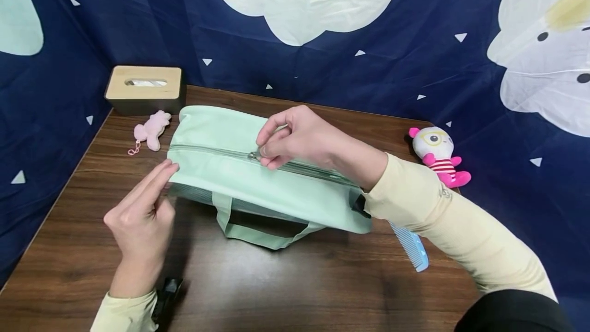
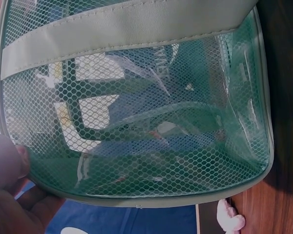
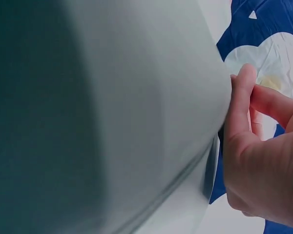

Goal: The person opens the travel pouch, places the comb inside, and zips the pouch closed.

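A pale green bag (image 1: 203, 168) with mesh sides stands on the table, a long zipper running along its top. My right hand (image 1: 304, 137) pinches the zipper pull (image 1: 253, 156) near the middle of that zipper. Right of the pull, the zipper line shows a narrow gap. At the bag's left end, my left hand (image 1: 143, 214) grips the top corner, fingers on the upper edge. The left wrist view shows a clear, mesh-patterned end panel (image 2: 146, 122) with that hand at its rim. In the right wrist view the bag's pale surface hides the zipper pull.
Behind the bag at left is a tissue box (image 1: 145, 91) with a wooden lid, and a pink plush keychain (image 1: 153, 129) lies before it. A pink-and-white plush doll (image 1: 438, 152) sits at right. A blue comb (image 1: 410, 247) lies partly under the right forearm. The bag's handle (image 1: 258, 234) hangs toward me.
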`<state>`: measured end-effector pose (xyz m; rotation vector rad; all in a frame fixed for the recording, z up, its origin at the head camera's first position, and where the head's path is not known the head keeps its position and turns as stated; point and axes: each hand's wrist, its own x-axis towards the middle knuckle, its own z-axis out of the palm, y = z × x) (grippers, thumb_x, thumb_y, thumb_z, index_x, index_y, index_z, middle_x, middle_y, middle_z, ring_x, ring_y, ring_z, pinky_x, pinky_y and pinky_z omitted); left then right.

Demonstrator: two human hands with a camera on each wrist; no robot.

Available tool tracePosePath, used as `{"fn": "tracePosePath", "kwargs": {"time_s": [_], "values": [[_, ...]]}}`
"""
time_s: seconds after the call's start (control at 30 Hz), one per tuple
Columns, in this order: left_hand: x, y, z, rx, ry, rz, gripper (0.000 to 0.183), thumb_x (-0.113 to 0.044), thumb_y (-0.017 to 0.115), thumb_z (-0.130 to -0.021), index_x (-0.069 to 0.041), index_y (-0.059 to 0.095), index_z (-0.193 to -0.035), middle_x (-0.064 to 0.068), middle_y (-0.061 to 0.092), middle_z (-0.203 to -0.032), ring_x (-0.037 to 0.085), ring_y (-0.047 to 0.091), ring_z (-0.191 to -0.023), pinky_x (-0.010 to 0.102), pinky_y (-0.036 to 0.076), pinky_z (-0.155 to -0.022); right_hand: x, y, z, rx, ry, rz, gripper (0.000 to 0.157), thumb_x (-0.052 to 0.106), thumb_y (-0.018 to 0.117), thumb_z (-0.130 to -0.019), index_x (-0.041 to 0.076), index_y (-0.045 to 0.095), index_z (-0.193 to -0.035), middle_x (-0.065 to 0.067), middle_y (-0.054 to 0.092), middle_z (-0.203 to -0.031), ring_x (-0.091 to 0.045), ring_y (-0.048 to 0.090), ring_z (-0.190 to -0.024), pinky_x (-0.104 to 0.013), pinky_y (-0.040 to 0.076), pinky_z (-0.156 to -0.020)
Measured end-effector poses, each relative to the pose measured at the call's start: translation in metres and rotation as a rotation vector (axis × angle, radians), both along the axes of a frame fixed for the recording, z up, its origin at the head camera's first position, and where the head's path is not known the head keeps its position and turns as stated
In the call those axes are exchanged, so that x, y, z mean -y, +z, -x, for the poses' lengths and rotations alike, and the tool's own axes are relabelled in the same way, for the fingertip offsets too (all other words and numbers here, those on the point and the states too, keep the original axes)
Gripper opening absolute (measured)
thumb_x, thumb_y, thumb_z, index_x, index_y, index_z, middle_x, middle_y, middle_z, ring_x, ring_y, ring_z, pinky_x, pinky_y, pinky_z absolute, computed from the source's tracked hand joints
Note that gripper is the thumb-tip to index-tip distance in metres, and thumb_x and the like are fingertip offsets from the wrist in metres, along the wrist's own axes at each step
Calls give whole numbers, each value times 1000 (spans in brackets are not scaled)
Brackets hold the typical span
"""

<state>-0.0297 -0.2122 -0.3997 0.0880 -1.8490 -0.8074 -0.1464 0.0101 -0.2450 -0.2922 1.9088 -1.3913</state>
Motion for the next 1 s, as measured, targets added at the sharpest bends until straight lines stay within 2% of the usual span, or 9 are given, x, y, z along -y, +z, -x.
{"fn": "tracePosePath", "kwargs": {"time_s": [0.2, 0.3, 0.47, 1.0], "values": [[1, 1, -2, 3, -9, -2, 39, 19, 58, -86, -7, 84, -98, 10, 79, -101, 3, 74, -99, 5, 44, -90, 9, 4, 4, 47, -12, 25, 13, -17, 59, -92, -9, 63, -101, -18, 71, -81, -21, 69, -67, -37, 61, -77], [0, 2, -2, 8, -22, -5, 41, 23, 56, -84, -5, 83, -98, 12, 79, -101, 10, 76, -97, 4, 42, -89, 10, 5, 6, 56, -17, 29, 12, -16, 59, -92, -8, 61, -100, -18, 71, -80, -21, 69, -67, -37, 61, -77], [-2, 5, -2, 18, -41, -11, 41, 25, 54, -83, -1, 82, -96, 16, 79, -100, 33, 78, -89, 4, 41, -90, 17, 7, 7, 43, 5, 10, 11, -15, 63, -91, -6, 60, -97, -18, 72, -81, -22, 69, -69, -36, 61, -78], [1, 5, -3, 7, -29, -18, 32, 16, 59, -88, -3, 83, -95, 14, 79, -99, 33, 78, -88, 9, 47, -92, 53, 13, 15, 27, 25, -2, 12, -16, 64, -90, -6, 61, -94, -18, 70, -79, -20, 69, -69, -36, 61, -78]]}}
